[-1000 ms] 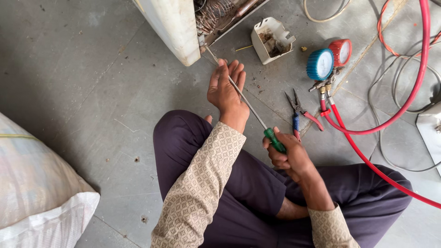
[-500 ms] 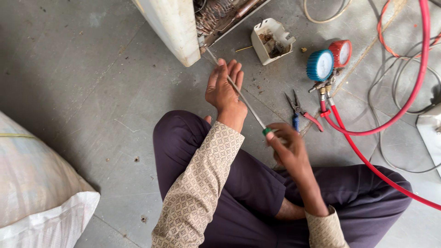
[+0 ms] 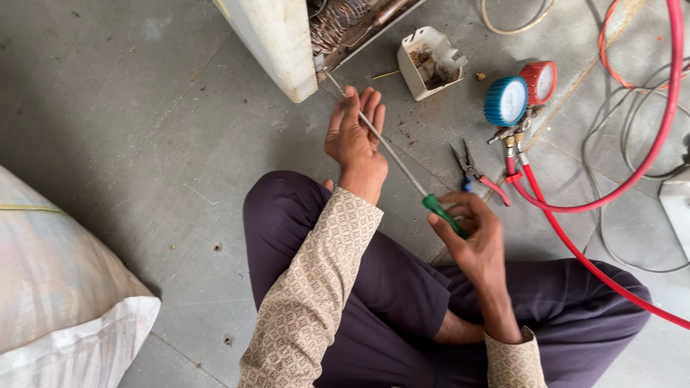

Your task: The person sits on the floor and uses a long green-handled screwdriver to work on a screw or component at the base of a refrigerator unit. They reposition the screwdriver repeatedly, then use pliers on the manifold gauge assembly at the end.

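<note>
At the centre of the frame, a long screwdriver (image 3: 402,169) runs diagonally from the lower right up toward the upper middle, where its tip reaches the open edge of a white appliance casing (image 3: 277,43) with copper coils showing inside. The right hand (image 3: 467,230) is closed around the green handle, gripping it from behind so it can push and turn along the shaft's line. The left hand (image 3: 353,136) lies open, fingers stretched flat beside and under the metal shaft, seemingly steadying and guiding it rather than clasping it. The person sits cross-legged on the grey floor (image 3: 144,129), knees spread, which brings both arms close to the low casing. To the upper right lie a small white plastic housing (image 3: 430,61), dirty inside, and a gauge set (image 3: 519,97) with one blue and one red dial, from which a red hose (image 3: 575,244) curves across the floor to the lower right. A pair of red-handled pliers (image 3: 478,176) rests just beside the gauges, within reach of the right hand. A pale sack (image 3: 65,287) fills the lower left.
</note>
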